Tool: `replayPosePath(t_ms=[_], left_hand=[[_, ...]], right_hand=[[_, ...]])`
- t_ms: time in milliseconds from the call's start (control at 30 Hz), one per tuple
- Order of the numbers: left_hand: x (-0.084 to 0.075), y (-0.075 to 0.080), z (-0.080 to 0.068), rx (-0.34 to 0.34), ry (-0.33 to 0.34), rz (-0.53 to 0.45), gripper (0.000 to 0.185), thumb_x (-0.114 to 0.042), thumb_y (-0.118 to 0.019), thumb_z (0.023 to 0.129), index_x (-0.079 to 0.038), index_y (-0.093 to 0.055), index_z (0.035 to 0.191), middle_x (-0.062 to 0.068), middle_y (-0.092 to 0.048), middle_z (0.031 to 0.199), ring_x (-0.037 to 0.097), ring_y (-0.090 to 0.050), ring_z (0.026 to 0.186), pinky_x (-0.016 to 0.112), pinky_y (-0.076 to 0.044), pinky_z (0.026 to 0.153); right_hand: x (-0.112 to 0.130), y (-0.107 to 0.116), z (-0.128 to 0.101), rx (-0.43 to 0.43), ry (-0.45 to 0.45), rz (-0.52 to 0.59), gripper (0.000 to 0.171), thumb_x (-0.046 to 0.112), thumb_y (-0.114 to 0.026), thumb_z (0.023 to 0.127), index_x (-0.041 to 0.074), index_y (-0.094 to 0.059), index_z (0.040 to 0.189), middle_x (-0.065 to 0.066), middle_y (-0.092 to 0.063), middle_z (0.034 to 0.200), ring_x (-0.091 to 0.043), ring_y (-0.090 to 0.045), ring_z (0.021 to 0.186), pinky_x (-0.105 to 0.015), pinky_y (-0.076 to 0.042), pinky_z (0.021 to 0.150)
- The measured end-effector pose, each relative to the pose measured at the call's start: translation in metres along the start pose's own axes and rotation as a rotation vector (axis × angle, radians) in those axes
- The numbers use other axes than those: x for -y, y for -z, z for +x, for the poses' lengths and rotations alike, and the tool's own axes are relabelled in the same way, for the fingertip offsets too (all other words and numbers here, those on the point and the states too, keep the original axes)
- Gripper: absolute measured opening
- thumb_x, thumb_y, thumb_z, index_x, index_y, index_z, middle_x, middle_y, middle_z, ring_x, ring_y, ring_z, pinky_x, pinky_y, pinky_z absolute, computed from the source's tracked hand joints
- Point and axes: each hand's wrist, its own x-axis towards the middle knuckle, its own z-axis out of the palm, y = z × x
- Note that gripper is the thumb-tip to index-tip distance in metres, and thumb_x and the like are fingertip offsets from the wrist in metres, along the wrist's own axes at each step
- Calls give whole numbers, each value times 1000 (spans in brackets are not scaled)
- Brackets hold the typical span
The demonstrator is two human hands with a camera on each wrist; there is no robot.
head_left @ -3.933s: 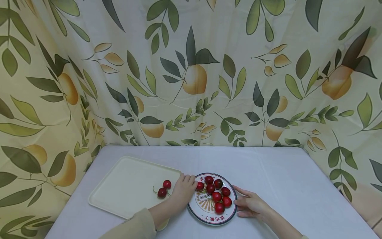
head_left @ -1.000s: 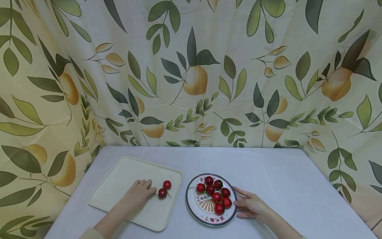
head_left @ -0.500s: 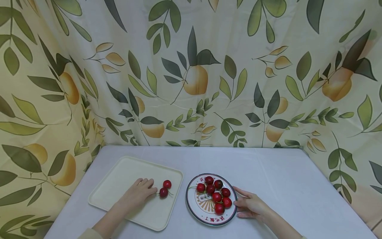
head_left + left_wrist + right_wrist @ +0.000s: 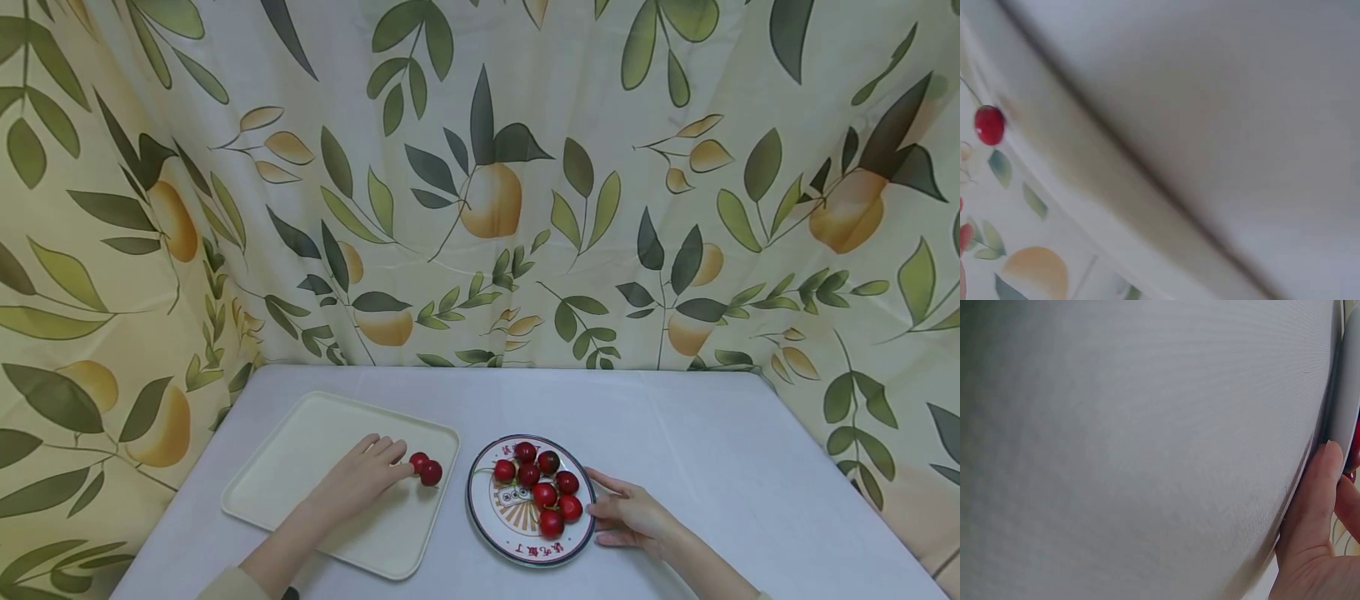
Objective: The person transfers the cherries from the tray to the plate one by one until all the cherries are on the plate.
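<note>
Over the cream tray, my left hand has its fingertips at a dark red cherry, apparently pinching its stem; the grip itself is hidden. A brighter red cherry sits right behind it on the tray. In the left wrist view one cherry shows its stem, with bits of fingertips at the left edge. My right hand grips the right rim of a round white plate bearing several red cherries. The right wrist view shows fingers at the plate's edge.
A white cloth covers the table. Behind and to the left hangs a curtain printed with fruit and leaves. A strip of tablecloth separates the tray from the plate. A small dark object peeks out by the left sleeve.
My left hand came from the plate back to the tray, then shifted right and away from me. The dark cherry moved along with it, closer to the brighter one. The right hand stayed put.
</note>
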Motion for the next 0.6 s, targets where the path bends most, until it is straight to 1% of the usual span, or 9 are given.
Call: replayPosePath(t_ms=[100,167,267,367,467,600], left_hand=[[-3,5,13,-26,-5,9,20,-16,-69,74,-24,-55,86,-4,-39,83,14,-40,76,31,-36,80],[-5,7,22,-29,-11,8,21,-16,-70,74,-24,-55,86,-3,-39,83,14,-40,76,31,-36,80],[-11,7,34,-23,-33,22,20,-13,-68,76,-24,-56,87,-2,-41,83,15,-42,77,32,-38,80],[-18,6,45,-3,-56,32,21,-11,-66,77,-25,-57,90,-2,-44,86,15,-44,80,33,-39,82],[-26,4,55,13,-78,36,19,-14,-65,78,-26,-58,91,-3,-47,90,15,-46,84,34,-40,84],[-36,1,67,44,-80,26,16,-17,-63,82,-28,-59,94,-4,-49,92,14,-47,88,33,-39,87]], right_hand=[[0,0,0,-2,0,0,66,2,-66,79,13,-38,139,-11,-52,85,-19,-61,61,-35,-54,59],[1,0,-1,-2,0,0,67,2,-66,79,13,-38,139,-12,-52,86,-19,-60,61,-35,-54,59],[0,0,-1,-2,-1,-1,67,2,-66,79,13,-38,139,-12,-52,87,-19,-61,62,-35,-54,59],[1,1,-1,3,-5,-2,67,3,-66,79,13,-38,139,-12,-55,88,-19,-62,62,-35,-54,60],[1,1,-2,16,-6,-3,67,3,-66,80,12,-37,139,-12,-56,86,-19,-62,62,-35,-54,61],[0,2,-1,32,-5,2,68,4,-66,80,12,-35,140,-12,-56,86,-19,-62,61,-35,-54,61]])
